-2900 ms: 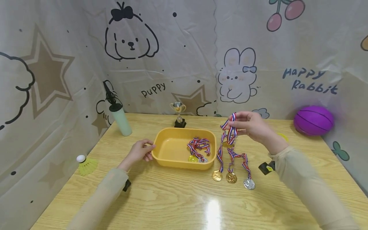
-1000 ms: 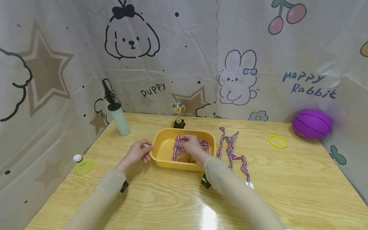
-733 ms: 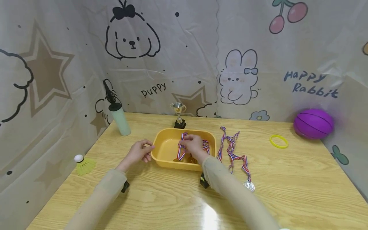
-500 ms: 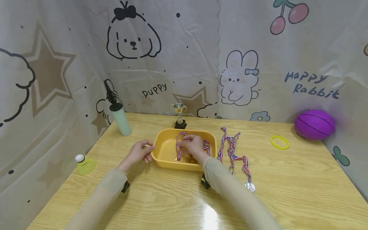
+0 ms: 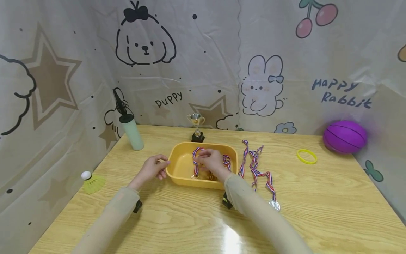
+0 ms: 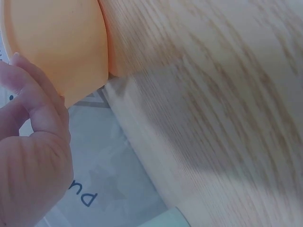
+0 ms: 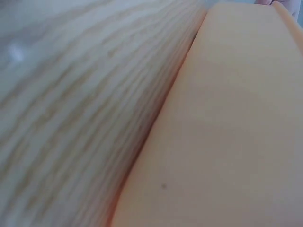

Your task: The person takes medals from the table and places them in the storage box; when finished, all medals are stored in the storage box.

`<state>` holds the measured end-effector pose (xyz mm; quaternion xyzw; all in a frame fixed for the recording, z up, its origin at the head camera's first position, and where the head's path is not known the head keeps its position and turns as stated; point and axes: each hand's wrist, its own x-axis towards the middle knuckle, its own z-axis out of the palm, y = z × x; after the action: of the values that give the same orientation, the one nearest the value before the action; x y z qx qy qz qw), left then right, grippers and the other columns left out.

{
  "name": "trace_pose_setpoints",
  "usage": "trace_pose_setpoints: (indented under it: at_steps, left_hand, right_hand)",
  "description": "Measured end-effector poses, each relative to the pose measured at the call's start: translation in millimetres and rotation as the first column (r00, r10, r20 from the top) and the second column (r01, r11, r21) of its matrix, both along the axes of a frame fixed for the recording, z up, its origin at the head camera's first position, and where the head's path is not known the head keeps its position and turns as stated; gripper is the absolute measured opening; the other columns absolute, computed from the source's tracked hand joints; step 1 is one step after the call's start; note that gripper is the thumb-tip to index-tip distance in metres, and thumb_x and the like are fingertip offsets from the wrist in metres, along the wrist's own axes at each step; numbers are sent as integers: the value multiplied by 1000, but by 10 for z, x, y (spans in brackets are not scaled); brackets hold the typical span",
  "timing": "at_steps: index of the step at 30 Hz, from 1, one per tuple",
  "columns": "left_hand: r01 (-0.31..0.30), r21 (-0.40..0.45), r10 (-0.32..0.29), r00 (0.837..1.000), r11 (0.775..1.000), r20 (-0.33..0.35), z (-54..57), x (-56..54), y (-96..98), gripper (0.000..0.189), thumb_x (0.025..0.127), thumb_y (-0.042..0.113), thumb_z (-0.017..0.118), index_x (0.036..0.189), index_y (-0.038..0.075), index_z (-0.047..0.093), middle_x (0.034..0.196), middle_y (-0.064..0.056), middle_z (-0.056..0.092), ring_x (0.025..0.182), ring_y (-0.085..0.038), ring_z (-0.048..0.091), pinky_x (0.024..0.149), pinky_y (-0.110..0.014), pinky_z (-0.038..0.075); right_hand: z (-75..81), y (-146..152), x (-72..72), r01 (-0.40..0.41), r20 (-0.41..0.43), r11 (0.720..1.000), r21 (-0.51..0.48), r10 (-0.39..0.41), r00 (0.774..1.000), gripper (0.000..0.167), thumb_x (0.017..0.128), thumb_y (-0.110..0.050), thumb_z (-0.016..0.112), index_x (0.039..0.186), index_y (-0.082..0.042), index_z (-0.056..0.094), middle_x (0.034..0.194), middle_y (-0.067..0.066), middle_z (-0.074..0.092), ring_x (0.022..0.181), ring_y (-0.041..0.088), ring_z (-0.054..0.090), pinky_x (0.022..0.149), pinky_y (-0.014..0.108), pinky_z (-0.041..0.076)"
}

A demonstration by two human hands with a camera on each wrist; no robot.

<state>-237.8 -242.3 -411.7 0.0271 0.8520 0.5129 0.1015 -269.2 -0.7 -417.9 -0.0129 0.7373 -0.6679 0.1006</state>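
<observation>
A yellow plastic basin (image 5: 182, 180) stands mid-table. My left hand (image 5: 153, 167) holds its left rim between thumb and fingers; in the left wrist view the hand (image 6: 35, 137) is curled by the basin's wall (image 6: 61, 42). Inside the basin, my right hand (image 5: 211, 161) pinches the striped ribbon of a medal (image 5: 195, 163); its fingertips partly cover the ribbon. More medals with a tangled ribbon (image 5: 227, 161) lie at the basin's right end, partly hidden by that hand. The right wrist view shows only the basin's outer wall (image 7: 227, 118) and table, not the working fingers.
Right of the basin lie more ribboned medals, one with a silver disc (image 5: 274, 205). A small trophy (image 5: 197, 127) stands behind the basin. Around are a green hand pump (image 5: 132, 132), a yellow shuttlecock (image 5: 93, 182), a yellow ring (image 5: 306, 156) and a purple ball (image 5: 345, 137).
My right hand has carried a medal from the table's right side into the basin, then shifted slightly as the ribbon settled into a loop. My left hand has stayed at the left rim.
</observation>
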Motion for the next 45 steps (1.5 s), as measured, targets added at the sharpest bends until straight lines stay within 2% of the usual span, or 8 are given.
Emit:
trace_pose_setpoints:
  at_steps: [6, 9, 13, 18, 22, 27, 35, 45]
  left_hand:
    - [2, -2, -2, 1000, 1000, -2, -14, -16, 25, 35, 99, 19, 54, 122, -8, 51, 62, -1, 58, 50, -7, 58, 49, -25, 54]
    - [6, -7, -6, 1000, 1000, -12, -10, -15, 33, 34, 100, 18, 53, 121, -9, 51, 62, -1, 59, 50, -8, 58, 49, -25, 54]
    - [8, -9, -8, 1000, 1000, -18, -5, -8, 19, 34, 100, 17, 53, 122, -9, 50, 61, -1, 59, 50, -8, 58, 49, -25, 54]
    - [3, -3, -3, 1000, 1000, -3, -6, 5, 26, 35, 100, 17, 53, 122, -9, 50, 62, -1, 59, 50, -7, 58, 48, -22, 52]
    - [6, 0, -6, 1000, 1000, -1, -11, -2, 28, 36, 100, 18, 53, 123, -9, 49, 62, 0, 59, 51, -7, 58, 48, -22, 52]
    - [8, -1, -8, 1000, 1000, -8, -11, -3, 14, 36, 100, 18, 53, 123, -10, 49, 62, 0, 59, 50, -7, 58, 48, -21, 52]
    - [4, -13, -4, 1000, 1000, -5, -4, -1, 14, 35, 100, 16, 52, 124, -10, 49, 61, 0, 58, 50, -7, 58, 48, -22, 52]
    - [-1, -6, 1, 1000, 1000, -5, -9, 12, 16, 36, 100, 17, 51, 124, -10, 48, 61, 1, 59, 51, -7, 58, 48, -20, 52]
  right_hand:
    - [39, 126, 32, -46, 18, 999, -7, 46, 999, 34, 84, -2, 72, 115, 6, 62, 104, 18, 66, 93, 33, 67, 77, 44, 58]
    - [93, 259, 56, -61, 11, 998, -2, 61, 998, 34, 85, -1, 70, 117, 6, 61, 108, 20, 65, 99, 38, 64, 77, 44, 59]
    - [180, 470, 76, -82, -8, 996, 25, 82, 997, 36, 86, -4, 69, 120, 6, 60, 115, 23, 64, 96, 35, 66, 77, 43, 59]
    - [276, 780, 67, -131, -49, 991, 36, 133, 990, 42, 88, -4, 68, 125, 9, 54, 123, 28, 58, 100, 33, 66, 85, 51, 54]
    - [370, 1033, 78, -144, -74, 987, 70, 149, 986, 47, 87, -6, 69, 127, 10, 52, 127, 31, 53, 101, 32, 66, 85, 48, 55]
    - [431, 1284, 130, -125, -96, 980, 152, 140, 985, 51, 85, -11, 72, 127, 10, 51, 125, 29, 54, 92, 23, 67, 82, 44, 57]
    - [307, 1639, 276, -111, -46, 962, 250, 126, 991, 47, 86, -12, 71, 124, 9, 52, 116, 23, 59, 83, 12, 66, 78, 46, 58]
    - [100, 2078, 536, -71, 7, 952, 299, 72, 997, 55, 84, -13, 74, 125, 12, 48, 114, 23, 59, 79, 17, 65, 67, 40, 60]
